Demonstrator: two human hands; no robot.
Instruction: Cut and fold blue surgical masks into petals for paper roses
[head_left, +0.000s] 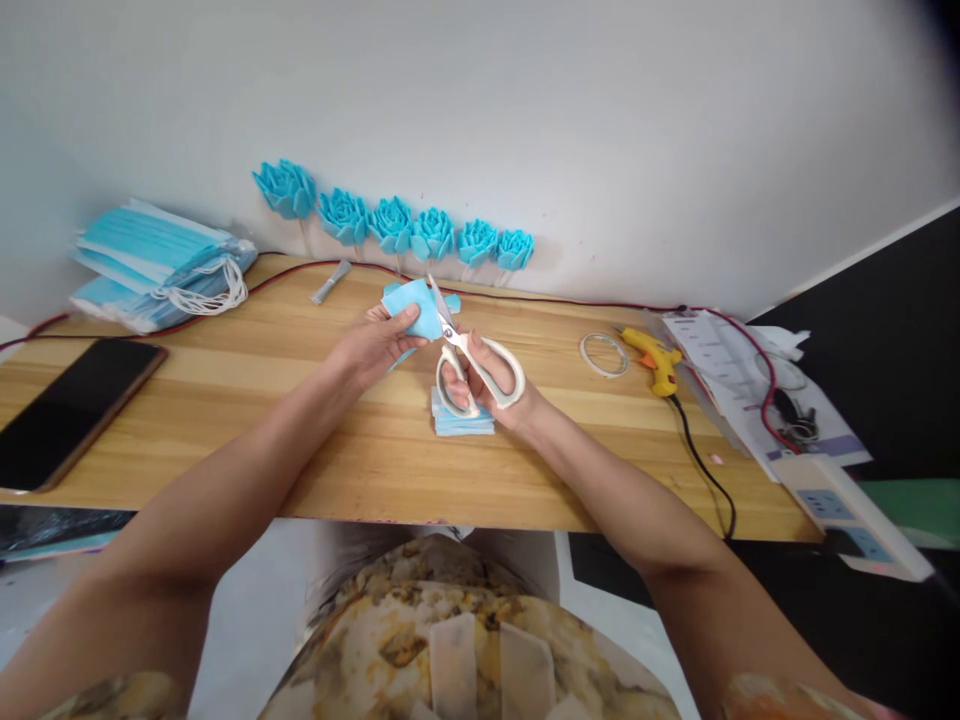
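Observation:
Between the thumb and fingers of my left hand [377, 343] is a light-blue piece of mask fabric [415, 304], raised above the table. My right hand [491, 378] grips white-handled scissors [504, 378], fingers and thumb through the loops. The parted blades [441, 303] point up and away, right at the fabric's right edge; whether they touch it I cannot tell. Below my right hand lies a stack of blue fabric pieces [465, 424], partly covered by the hand and scissors. More blue fabric [451, 301] shows on the table behind the held piece.
Blue fabric flowers [433, 234] on sticks lean along the wall. Face masks [161, 250] are piled back left, near a phone [75, 410]. At right are a tape ring [603, 355], a yellow glue gun [658, 360] with its cable, papers [720, 365], keys [802, 425] and a power strip [851, 520].

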